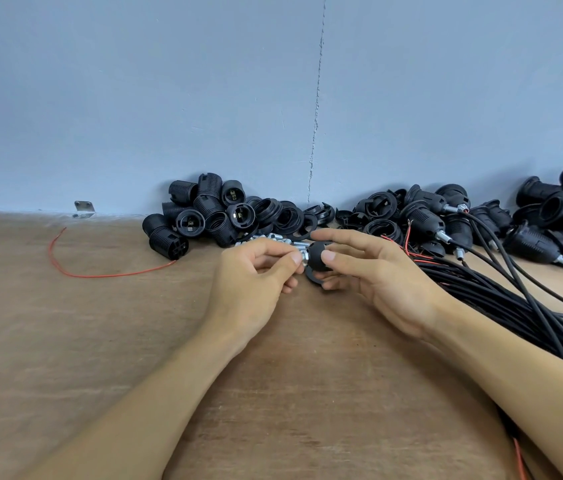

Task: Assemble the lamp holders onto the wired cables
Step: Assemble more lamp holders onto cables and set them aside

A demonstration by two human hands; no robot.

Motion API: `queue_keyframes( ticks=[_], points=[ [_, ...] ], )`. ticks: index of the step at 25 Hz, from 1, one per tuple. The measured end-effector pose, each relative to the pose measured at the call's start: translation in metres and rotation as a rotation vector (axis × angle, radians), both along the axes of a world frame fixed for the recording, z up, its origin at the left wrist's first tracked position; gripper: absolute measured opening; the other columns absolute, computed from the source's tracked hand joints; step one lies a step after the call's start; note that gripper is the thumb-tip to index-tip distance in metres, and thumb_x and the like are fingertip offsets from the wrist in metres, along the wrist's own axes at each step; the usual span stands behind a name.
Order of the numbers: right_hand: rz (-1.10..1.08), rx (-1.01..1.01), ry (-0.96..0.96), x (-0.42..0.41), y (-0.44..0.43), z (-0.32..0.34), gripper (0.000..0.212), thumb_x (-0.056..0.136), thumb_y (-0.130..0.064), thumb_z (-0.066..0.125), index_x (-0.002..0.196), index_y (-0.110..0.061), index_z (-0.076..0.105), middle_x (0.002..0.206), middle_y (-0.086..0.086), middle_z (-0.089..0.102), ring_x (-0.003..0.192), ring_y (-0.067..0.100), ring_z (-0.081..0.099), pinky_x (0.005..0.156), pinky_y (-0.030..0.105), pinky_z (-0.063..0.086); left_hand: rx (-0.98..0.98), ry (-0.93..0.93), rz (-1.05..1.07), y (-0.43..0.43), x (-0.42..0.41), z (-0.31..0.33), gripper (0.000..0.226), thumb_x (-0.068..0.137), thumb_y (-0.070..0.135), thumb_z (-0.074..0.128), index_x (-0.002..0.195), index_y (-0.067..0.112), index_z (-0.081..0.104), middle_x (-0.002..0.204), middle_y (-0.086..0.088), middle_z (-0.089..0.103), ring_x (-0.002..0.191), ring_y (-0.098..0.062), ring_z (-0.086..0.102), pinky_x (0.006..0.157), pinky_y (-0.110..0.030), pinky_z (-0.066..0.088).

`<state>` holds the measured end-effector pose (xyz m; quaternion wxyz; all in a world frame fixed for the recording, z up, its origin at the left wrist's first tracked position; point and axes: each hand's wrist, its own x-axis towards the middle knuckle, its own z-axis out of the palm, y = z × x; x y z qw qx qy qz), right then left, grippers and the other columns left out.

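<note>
Black plastic cap (318, 260), small and round, gripped over the middle of the wooden table (100, 341) by the right hand (377, 275): thumb on top, fingers curled under, pointer finger sticking out straight. Touching its left side, a tiny silver metal tube (302, 255), pinched tight in the left hand (252, 278) by thumb and fingertips. Both probably light and hard, the tube likely slippery, so best held by its sides. Just behind, more silver tubes (273, 239). Farther back, a heap of lamp holders (200, 216). On the right, black cables (515, 299).
</note>
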<state>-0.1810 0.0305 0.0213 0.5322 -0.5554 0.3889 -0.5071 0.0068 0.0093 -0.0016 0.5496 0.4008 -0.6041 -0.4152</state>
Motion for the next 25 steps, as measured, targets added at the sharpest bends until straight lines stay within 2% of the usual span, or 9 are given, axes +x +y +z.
queue_keyframes(
  ticks=[7, 12, 18, 21, 25],
  points=[
    [-0.008, -0.027, 0.059, -0.0011, 0.0002, 0.0013, 0.037, 0.081, -0.025, 0.072, 0.117, -0.018, 0.073, 0.097, 0.013, 0.072, 0.082, 0.022, 0.067, 0.073, 0.028, 0.057, 0.022, -0.021, -0.052, -0.0006, 0.0018, 0.0006, 0.016, 0.092, 0.004, 0.071, 0.09, 0.017, 0.078, 0.078, -0.003, 0.077, 0.066, -0.011, 0.07, 0.063, -0.022, 0.056],
    [-0.039, -0.112, 0.149, -0.0006, 0.0, -0.0003, 0.032, 0.091, -0.014, 0.069, 0.122, -0.024, 0.072, 0.106, 0.009, 0.071, 0.088, 0.022, 0.07, 0.082, 0.031, 0.057, 0.098, 0.048, -0.05, -0.0022, 0.0016, 0.0008, 0.012, 0.095, 0.008, 0.069, 0.091, 0.015, 0.077, 0.076, -0.005, 0.077, 0.064, -0.012, 0.068, 0.061, -0.023, 0.056],
    [-0.043, -0.124, 0.171, -0.0015, 0.0009, -0.0009, 0.032, 0.092, -0.012, 0.068, 0.122, -0.025, 0.072, 0.101, 0.001, 0.073, 0.088, 0.02, 0.069, 0.081, 0.029, 0.057, 0.107, 0.082, -0.045, -0.0021, 0.0022, 0.0002, 0.01, 0.094, 0.006, 0.07, 0.092, 0.012, 0.077, 0.078, -0.007, 0.077, 0.065, -0.013, 0.069, 0.062, -0.022, 0.056],
    [-0.028, -0.115, 0.161, -0.0005, 0.001, 0.0005, 0.03, 0.093, -0.015, 0.066, 0.123, -0.02, 0.069, 0.091, 0.002, 0.073, 0.078, 0.017, 0.065, 0.072, 0.027, 0.056, 0.09, 0.056, -0.053, -0.002, 0.0027, 0.0003, 0.011, 0.091, 0.003, 0.072, 0.092, 0.012, 0.078, 0.078, -0.007, 0.077, 0.067, -0.012, 0.071, 0.064, -0.02, 0.056],
    [-0.099, -0.116, 0.23, 0.0025, 0.0013, 0.0017, 0.025, 0.097, -0.026, 0.062, 0.121, -0.018, 0.065, 0.069, -0.008, 0.066, 0.055, 0.015, 0.057, 0.051, 0.025, 0.048, 0.052, 0.053, -0.045, -0.0003, 0.002, 0.0014, 0.017, 0.088, 0.001, 0.075, 0.086, 0.018, 0.079, 0.076, -0.006, 0.077, 0.068, -0.012, 0.071, 0.066, -0.02, 0.056]
  ],
)
